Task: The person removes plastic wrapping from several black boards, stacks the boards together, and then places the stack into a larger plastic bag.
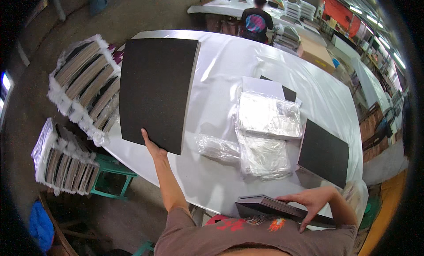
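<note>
Right hand (312, 200): we see it clamped, thumb opposite fingers, on a dark board stack (264, 205) extending to its left. Left hand (153, 147): 1 digit lies against the large black stack (158, 88) above it; we cannot tell whether it grips.

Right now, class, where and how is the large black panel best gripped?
Probably by its near edge and right side, coming from the wearer's side. The large black panel has a broad, flat face with nothing to pinch, whereas those straight edges face the wearer and the right one shows some thickness. The left hand is at the near edge.
</note>
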Motion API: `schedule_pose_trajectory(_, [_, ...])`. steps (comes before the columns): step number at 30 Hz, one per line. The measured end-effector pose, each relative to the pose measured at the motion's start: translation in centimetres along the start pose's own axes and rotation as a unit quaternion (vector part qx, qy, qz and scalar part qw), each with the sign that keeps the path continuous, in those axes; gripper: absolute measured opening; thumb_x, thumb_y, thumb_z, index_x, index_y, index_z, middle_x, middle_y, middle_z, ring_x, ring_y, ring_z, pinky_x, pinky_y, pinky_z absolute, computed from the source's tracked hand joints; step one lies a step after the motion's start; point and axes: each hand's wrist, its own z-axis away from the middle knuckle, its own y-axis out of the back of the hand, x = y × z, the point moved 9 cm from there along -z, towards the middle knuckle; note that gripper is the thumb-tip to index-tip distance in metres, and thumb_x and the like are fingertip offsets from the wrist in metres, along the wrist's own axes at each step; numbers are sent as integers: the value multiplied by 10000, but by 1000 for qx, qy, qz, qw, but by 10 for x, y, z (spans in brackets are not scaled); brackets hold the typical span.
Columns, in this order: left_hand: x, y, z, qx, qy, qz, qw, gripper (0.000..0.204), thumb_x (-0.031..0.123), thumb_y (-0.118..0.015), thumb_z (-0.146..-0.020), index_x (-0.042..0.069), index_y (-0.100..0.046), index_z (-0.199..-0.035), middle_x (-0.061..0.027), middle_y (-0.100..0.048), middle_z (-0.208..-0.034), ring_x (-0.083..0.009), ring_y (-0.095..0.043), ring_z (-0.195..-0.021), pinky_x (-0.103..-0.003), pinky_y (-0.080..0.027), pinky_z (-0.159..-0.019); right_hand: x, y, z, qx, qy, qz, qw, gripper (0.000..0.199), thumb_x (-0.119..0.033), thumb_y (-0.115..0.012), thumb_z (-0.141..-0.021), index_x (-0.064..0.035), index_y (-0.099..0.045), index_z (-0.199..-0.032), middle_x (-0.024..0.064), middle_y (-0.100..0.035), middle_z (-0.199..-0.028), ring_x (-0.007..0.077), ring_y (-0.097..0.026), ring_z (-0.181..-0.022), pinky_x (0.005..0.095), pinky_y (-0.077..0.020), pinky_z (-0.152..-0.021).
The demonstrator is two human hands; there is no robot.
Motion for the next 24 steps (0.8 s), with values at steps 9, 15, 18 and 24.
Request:
schedule_pose_trajectory(9, [-65,21,-67,101,51,-112,987,586,310,-747,-744,-62,-527,-1141,-148,-592,-1108,-291,-589,-958,-396,-498,-858,15,-17,39,57,-99,-62,992,984,-229,-771,-659,-48,-174,-1420,210,-388,-1342,276,-424,-1213,345,-333,-1012])
schedule_pose_trajectory(15, [-90,31,-79,155,93,-237,955,609,327,-768,-720,-119,-554,-1076,-168,-607,-1076,-289,-606,-922,-390,-517,-821,40,-17,54,135,-248,57,958,684,-61,-644,-691,-53,-354,-1311,215,-510,-1170,346,-523,-1068,402,-428,-889])
schedule_pose_trajectory(18, [-86,54,-96,162,98,-232,954,714,389,-764,-710,-110,-510,-1153,-170,-580,-1141,-307,-584,-982,-413,-472,-889,29,-8,61,222,-276,105,929,477,-52,-606,-718,-49,-459,-1171,186,-597,-958,365,-584,-911,433,-463,-764])
schedule_pose_trajectory(24, [-115,58,-107,104,176,-234,951,766,518,-665,-754,-34,-463,-1245,-134,-526,-1251,-321,-520,-1101,-454,-391,-979,23,-17,67,255,-285,149,912,387,-113,-632,-715,-53,-479,-1065,157,-610,-868,362,-600,-845,431,-467,-693])
